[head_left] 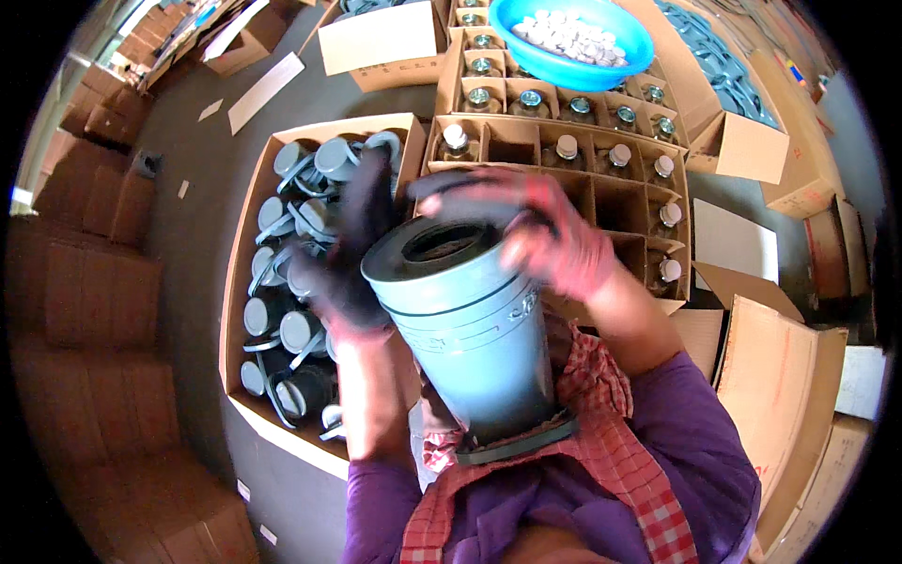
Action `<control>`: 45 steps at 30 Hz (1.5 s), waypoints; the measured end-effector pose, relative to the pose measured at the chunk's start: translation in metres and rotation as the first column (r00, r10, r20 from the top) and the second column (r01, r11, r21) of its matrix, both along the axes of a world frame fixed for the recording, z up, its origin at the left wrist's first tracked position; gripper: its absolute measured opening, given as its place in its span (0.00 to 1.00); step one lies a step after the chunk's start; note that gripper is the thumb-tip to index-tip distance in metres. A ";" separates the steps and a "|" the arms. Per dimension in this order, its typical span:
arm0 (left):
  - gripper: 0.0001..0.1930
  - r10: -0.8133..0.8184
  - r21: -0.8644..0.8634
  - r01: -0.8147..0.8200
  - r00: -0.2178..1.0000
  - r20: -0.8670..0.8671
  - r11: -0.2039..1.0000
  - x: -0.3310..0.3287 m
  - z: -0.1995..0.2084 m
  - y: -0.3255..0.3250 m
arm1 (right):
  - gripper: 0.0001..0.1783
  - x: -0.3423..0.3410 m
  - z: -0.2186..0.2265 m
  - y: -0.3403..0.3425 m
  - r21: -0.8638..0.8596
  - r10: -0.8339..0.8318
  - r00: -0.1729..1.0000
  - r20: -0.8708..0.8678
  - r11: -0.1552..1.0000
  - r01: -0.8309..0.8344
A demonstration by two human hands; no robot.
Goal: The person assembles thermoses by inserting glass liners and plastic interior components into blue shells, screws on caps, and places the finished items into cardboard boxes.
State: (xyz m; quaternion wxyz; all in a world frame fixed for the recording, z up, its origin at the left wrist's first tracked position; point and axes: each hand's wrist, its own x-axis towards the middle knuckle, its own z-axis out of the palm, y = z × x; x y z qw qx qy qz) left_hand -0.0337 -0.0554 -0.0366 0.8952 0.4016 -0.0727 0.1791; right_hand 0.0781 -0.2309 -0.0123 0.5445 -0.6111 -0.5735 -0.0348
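Note:
A grey-blue metal bucket-shaped container (474,334) rests against my lap with its dark round top facing up. My left hand (352,254), in a dark glove with a pink cuff, presses against the container's left side near the rim. My right hand (545,235), in a pink and dark glove, curls over the top rim from the right. Both hands are blurred by motion.
An open cardboard box (246,282) on the left holds several grey lidded containers with handles. A divided carton (601,188) ahead holds capped glass bottles. A blue bowl (573,42) of white caps sits on another bottle carton. Stacked brown boxes line the left side.

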 end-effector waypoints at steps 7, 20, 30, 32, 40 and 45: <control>0.57 0.307 0.595 -0.161 0.939 -0.152 0.788 0.018 0.017 -0.014 | 0.27 0.008 -0.014 -0.011 0.178 -0.012 0.970 -0.245 0.982 0.057; 0.21 0.429 0.515 -0.280 0.882 -0.196 0.810 0.014 0.044 0.069 | 0.22 0.028 -0.131 -0.180 -0.629 -0.873 0.448 0.191 0.242 0.739; 0.29 0.116 -0.154 -0.203 0.889 -0.444 0.967 0.043 -0.047 0.041 | 0.39 0.031 -0.184 -0.248 -0.777 -0.698 0.534 0.477 -0.051 0.627; 0.29 -0.002 -0.174 -0.077 0.910 -0.415 0.982 0.038 -0.054 0.021 | 0.38 0.029 -0.124 -0.230 -0.629 -0.682 0.524 0.509 0.121 0.768; 0.28 -0.001 -0.205 -0.086 0.921 -0.389 0.975 0.041 -0.068 -0.015 | 0.36 0.045 0.084 -0.122 -0.184 -0.474 0.619 0.626 0.682 0.708; 0.28 0.121 -0.206 -0.188 0.947 -0.298 0.960 0.059 -0.047 0.006 | 0.33 0.028 0.117 -0.034 -0.181 -0.135 0.612 0.779 0.886 0.426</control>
